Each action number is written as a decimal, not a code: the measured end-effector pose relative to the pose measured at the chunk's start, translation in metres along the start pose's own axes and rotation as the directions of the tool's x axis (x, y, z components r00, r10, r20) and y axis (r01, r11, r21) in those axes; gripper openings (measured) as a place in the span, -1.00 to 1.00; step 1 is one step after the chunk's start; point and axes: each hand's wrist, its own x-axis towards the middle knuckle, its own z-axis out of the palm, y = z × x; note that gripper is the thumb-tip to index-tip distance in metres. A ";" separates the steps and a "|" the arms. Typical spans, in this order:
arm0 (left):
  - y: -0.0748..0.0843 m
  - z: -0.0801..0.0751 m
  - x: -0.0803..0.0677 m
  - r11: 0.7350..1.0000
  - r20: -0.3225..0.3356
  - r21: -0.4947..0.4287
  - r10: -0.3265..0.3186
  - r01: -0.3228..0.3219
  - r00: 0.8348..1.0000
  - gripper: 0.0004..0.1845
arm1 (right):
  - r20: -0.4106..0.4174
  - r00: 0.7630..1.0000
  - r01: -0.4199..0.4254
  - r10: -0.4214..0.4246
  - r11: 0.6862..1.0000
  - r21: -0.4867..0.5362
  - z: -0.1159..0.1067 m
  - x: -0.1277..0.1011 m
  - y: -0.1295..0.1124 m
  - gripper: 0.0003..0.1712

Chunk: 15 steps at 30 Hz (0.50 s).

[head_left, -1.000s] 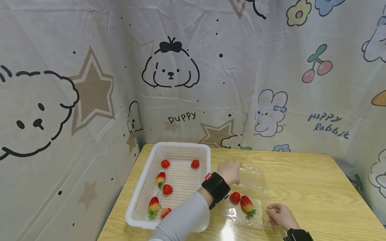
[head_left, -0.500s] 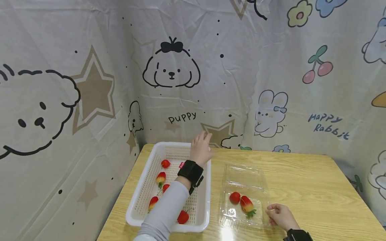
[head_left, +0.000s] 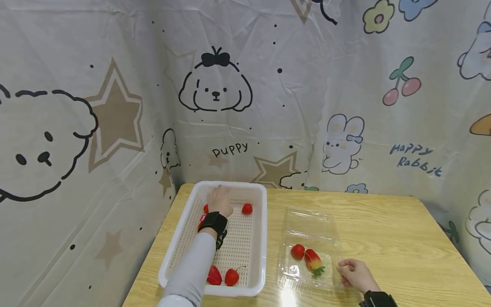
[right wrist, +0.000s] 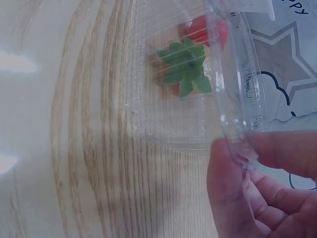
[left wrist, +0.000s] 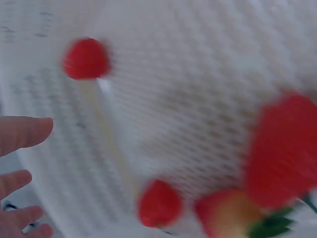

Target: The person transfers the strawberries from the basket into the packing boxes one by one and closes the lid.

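A white perforated basket [head_left: 263, 238] sits on the left of the wooden table [head_left: 383, 230] and holds several strawberries. My left hand [head_left: 219, 199] reaches into its far end, fingers [left wrist: 22, 134] straight and holding nothing. It hovers between one strawberry [head_left: 206, 208] and another [head_left: 247, 209]. The left wrist view is blurred and shows several red berries [left wrist: 158, 203] on the basket floor. To the right lies a clear plastic container [head_left: 310, 228] with two strawberries [head_left: 298, 251] inside. My right hand [head_left: 347, 269] pinches its near right rim [right wrist: 237, 124] between thumb and finger. A green-leafed strawberry [right wrist: 185, 64] shows through the plastic.
Cartoon-printed cloth walls [head_left: 245, 106] close in the table at the back and on both sides. Two more strawberries [head_left: 231, 277] lie at the basket's near end beside my left sleeve [head_left: 188, 277]. Bare wood stretches to the right of the container.
My left hand has swung from above the clear container over the basket's far rim and down into its far left corner. The right hand has kept its pinch on the container.
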 end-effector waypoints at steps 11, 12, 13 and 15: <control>-0.049 0.028 -0.015 0.987 0.139 -0.039 -0.152 0.159 0.979 -0.40 | -0.001 1.000 0.028 -0.028 0.999 0.018 -0.001 0.001 0.001 -0.79; -0.049 0.029 -0.018 0.985 0.139 -0.047 -0.160 0.168 0.977 -0.44 | -0.003 1.000 0.025 -0.025 0.999 0.021 0.000 0.002 0.002 -0.79; -0.049 0.031 -0.020 0.983 0.137 -0.055 -0.168 0.177 0.976 -0.48 | -0.004 1.000 0.025 -0.025 0.999 0.021 0.000 0.002 0.002 -0.79; -0.050 0.033 -0.023 0.983 0.116 -0.055 -0.168 0.175 0.979 -0.57 | -0.007 1.000 0.018 -0.018 1.000 0.019 0.000 0.001 0.002 -0.80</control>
